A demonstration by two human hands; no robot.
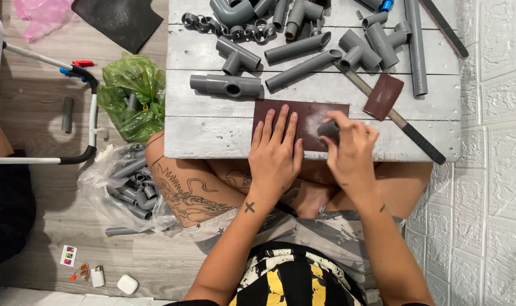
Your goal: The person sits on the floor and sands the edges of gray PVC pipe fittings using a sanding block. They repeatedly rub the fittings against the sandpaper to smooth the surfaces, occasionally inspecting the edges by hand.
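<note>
Dark maroon sandpaper (303, 116) lies flat on a low table (212, 127) of whitewashed, grainy wooden planks, its middle dusted pale grey. The left hand (276, 156) presses it down, palm flat and fingers spread slightly apart along the sheet. The right hand (351, 153) has its fingertips clamped together around a short grey pipe piece (328, 129), whose end rests on the sandpaper near the sheet's right edge.

Smooth grey plastic pipes fill the far half of the table: a tee fitting (226, 85) just above the sandpaper, straight lengths with slanted ends (297, 48), an elbow (230, 11) and a row of thin cut rings (198, 22). A smaller square of brown sandpaper (383, 95) sits on a long flat tool with a black ribbed handle (422, 144).

On the grey wood-look floor to the left, a crumpled green plastic bag (130, 93) and a clear bag (119, 184) both hold more pipe offcuts. A pink bag (39, 14) shows at the top corner. Near the bottom lie a small white card with coloured squares (68, 255), a white lighter (98, 276) and a rounded white case (127, 284). The wall at right has embossed white brick-pattern panels (490, 170).
</note>
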